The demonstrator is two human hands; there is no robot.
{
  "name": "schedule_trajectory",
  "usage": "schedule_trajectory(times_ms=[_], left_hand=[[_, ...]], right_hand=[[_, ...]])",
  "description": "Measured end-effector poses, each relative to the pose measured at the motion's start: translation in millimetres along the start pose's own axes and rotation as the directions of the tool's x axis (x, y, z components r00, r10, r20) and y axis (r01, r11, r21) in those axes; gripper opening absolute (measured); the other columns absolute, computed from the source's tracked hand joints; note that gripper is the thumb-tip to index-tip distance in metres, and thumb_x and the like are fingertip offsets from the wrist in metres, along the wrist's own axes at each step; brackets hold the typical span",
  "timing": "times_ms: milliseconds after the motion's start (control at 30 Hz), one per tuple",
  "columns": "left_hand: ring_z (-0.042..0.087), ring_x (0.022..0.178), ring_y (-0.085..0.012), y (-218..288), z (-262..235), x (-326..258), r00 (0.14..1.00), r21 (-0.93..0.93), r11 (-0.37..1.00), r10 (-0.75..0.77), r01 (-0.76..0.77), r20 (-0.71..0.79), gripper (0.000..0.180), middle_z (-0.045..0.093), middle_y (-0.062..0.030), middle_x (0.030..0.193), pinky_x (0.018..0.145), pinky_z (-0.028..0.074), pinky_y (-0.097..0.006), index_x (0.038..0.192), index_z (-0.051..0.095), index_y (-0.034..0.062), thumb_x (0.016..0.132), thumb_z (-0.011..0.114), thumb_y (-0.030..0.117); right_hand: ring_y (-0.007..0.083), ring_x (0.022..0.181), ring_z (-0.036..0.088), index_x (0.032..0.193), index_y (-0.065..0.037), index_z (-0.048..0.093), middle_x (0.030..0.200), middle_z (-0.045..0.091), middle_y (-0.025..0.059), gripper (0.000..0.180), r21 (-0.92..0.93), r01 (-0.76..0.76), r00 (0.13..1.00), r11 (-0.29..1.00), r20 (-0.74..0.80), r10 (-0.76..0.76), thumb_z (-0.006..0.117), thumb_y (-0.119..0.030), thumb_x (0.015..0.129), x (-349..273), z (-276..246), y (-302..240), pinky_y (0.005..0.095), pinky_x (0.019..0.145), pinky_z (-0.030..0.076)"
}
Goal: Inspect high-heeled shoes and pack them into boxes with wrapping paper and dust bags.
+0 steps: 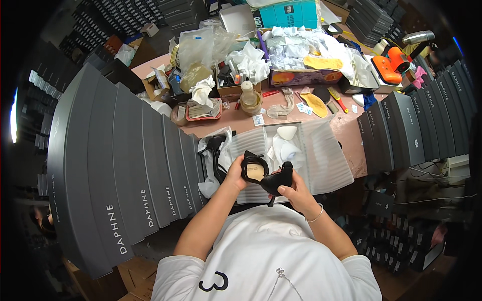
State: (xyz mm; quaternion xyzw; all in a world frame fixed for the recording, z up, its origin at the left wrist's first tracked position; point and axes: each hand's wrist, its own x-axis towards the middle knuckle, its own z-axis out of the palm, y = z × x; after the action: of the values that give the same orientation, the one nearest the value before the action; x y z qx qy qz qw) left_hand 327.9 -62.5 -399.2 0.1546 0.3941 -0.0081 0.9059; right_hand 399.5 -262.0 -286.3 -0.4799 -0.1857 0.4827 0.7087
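Note:
A black strappy sandal [274, 183] is held up before my chest in both hands. My left hand [236, 173] is closed on its strap end, where a pale insole shows through the loop of straps. My right hand [299, 192] grips the other end, thumb on the dark upper. Just beyond lies an open shoe box lined with translucent wrapping [325, 156]; white shaped inserts [287, 145] sit in it. To the left of my left hand, another black sandal [216, 150] rests in white tissue.
Tall rows of dark grey shoe boxes stand at the left [125, 185] and right [422, 120]. Behind the work spot are a glass bottle [248, 95], a red basket [203, 114], a yellow insole [316, 104], a carton heaped with white paper [296, 79] and an orange tool [386, 69].

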Motion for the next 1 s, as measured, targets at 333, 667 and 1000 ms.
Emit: schedule_trajectory(times_ms=[333,667,1000], left_hand=[[0.061,0.099,-0.0298,-6.0,12.1,-8.0,0.991,0.018,0.995,-0.1,0.102,-0.088,0.043,0.063,-0.0139,0.107,0.09,0.047,-0.047,0.109,0.057,0.0051,0.094,0.029,0.034],[0.062,0.086,-0.0228,-25.6,5.1,-4.1,0.993,0.298,0.953,0.078,-0.05,-0.084,0.035,0.062,-0.0103,0.098,0.077,0.051,-0.038,0.106,0.054,0.0041,0.097,0.035,0.032],[0.058,0.087,-0.0138,-15.8,33.9,-23.4,0.949,0.464,0.843,0.314,-0.272,-0.014,0.03,0.059,-0.0049,0.095,0.076,0.049,-0.03,0.107,0.052,0.0054,0.098,0.043,0.032]], right_hand=[[0.0178,0.112,0.054,0.126,0.001,0.049,0.124,0.054,0.0076,0.039,-0.422,-0.036,0.999,0.906,-0.001,0.039,0.045,-0.026,0.098,19.7,-44.9,-7.1,0.0304,0.096,0.042],[0.0418,0.139,0.011,0.125,-0.006,0.051,0.147,0.023,0.0262,0.043,-0.945,-0.158,0.938,0.285,-0.054,0.341,0.039,-0.03,0.091,56.0,-14.0,48.7,0.0669,0.103,0.022],[0.0461,0.137,0.016,0.105,-0.004,0.065,0.149,0.02,0.0242,0.039,-0.958,-0.068,0.997,0.277,-0.059,0.042,0.04,-0.028,0.087,83.8,-19.9,83.5,0.0735,0.096,0.021]])
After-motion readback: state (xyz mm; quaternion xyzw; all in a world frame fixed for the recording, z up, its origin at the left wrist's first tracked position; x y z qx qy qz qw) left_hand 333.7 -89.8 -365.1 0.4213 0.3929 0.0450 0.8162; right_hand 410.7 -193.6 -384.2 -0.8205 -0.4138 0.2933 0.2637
